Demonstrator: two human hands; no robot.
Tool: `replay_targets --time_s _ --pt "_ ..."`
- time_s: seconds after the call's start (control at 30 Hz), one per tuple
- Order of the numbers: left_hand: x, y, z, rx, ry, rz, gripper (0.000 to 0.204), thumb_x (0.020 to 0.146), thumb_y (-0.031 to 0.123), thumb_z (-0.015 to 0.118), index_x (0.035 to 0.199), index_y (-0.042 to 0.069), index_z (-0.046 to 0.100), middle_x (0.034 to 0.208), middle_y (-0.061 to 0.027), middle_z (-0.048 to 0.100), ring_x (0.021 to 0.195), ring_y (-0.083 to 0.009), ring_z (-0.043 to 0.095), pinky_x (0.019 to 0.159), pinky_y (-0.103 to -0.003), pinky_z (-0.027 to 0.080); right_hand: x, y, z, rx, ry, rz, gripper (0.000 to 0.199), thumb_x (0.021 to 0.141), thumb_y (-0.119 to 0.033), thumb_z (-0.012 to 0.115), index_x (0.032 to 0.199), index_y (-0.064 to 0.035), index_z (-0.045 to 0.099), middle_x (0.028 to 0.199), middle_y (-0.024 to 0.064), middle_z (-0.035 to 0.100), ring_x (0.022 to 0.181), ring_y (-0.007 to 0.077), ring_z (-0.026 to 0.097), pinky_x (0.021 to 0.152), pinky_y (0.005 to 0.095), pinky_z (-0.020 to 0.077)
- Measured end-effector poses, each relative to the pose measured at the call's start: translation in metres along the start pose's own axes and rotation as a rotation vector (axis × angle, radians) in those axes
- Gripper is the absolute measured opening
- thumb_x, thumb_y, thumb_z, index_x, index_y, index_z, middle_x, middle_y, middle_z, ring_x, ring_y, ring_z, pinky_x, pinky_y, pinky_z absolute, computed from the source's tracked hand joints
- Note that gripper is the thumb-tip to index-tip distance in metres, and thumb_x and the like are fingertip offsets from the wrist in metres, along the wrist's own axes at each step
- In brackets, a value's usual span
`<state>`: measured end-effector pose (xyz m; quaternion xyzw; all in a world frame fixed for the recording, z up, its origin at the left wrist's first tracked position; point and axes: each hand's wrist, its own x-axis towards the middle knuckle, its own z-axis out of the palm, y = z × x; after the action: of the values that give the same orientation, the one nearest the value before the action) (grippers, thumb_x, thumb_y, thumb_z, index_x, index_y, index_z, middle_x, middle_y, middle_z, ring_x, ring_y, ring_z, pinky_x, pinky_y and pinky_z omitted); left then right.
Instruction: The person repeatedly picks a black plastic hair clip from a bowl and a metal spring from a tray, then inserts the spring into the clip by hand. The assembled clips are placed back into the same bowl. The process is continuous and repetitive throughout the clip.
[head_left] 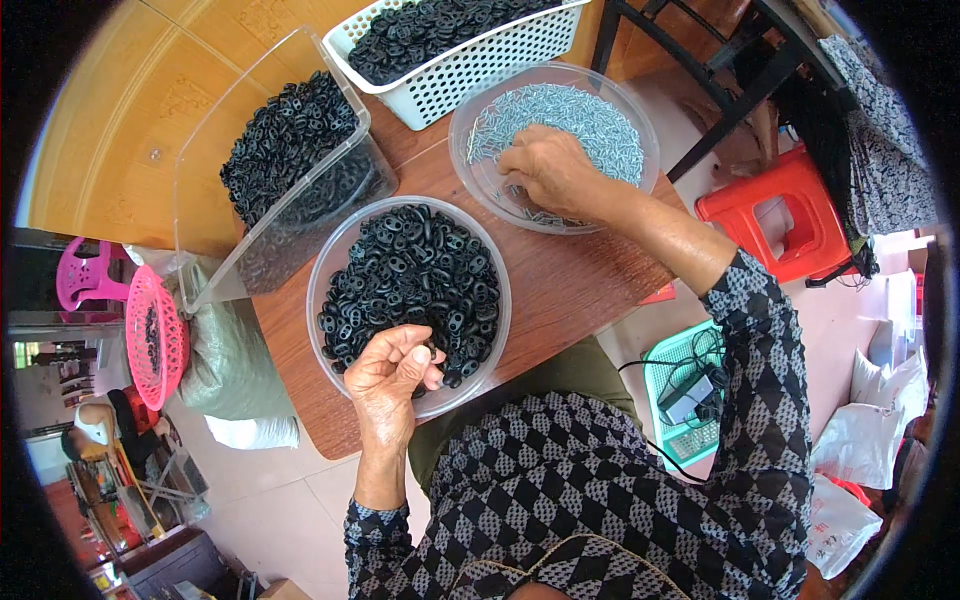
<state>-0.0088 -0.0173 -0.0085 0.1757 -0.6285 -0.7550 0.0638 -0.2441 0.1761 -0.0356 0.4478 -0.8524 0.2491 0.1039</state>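
Note:
My left hand is closed in a pinch above the near edge of a round clear bowl. Small black two-hole plastic pieces fill that bowl. What the pinched fingertips hold, if anything, blends with the dark pieces behind them. Farther right, my right hand reaches into a second clear bowl that contains many small silvery screws. Its fingers are curled down at the left side of the screws. The fingertips are partly hidden, and I cannot make out what is between them.
A clear bin and a white perforated basket, both full of black pieces, stand behind the bowls on the brown wooden table. A red stool and a green basket with cables are to the right. A pink basket is left.

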Motion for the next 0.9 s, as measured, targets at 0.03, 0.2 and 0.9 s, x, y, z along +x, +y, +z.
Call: replay_targets --time_s 0.03,0.2,0.9 --pt "0.0 0.0 0.0 0.021 -0.012 -0.003 0.017 0.081 0.002 0.064 0.095 -0.005 0.061 0.077 -0.0125 0.064 0.056 -0.0115 0.057 0.049 -0.022 0.047 -0.001 0.001 0.001 0.019 -0.012 0.004 0.005 0.071 -0.005 0.062 0.076 -0.0057 0.064 0.07 0.011 0.056 0.077 0.0293 0.055 0.065 0.0412 0.0442" --pt "-0.002 0.001 0.001 0.065 -0.025 -0.048 0.02 0.082 0.002 0.063 0.101 -0.005 0.061 0.079 -0.0104 0.064 0.062 -0.0097 0.057 0.055 -0.02 0.048 0.0 -0.005 0.004 -0.015 -0.066 -0.035 0.009 0.07 -0.005 0.062 0.078 -0.0076 0.065 0.072 0.0114 0.055 0.076 0.0295 0.054 0.066 0.0412 0.044" --pt "0.0 0.003 0.004 -0.004 0.046 -0.022 0.017 0.081 -0.001 0.062 0.097 -0.005 0.061 0.076 -0.0109 0.063 0.055 -0.0101 0.055 0.051 -0.02 0.045 0.005 -0.005 0.001 0.153 -0.069 0.085 0.012 0.073 -0.008 0.058 0.067 0.0019 0.056 0.067 0.0146 0.058 0.065 0.028 0.057 0.059 0.0375 0.0451"
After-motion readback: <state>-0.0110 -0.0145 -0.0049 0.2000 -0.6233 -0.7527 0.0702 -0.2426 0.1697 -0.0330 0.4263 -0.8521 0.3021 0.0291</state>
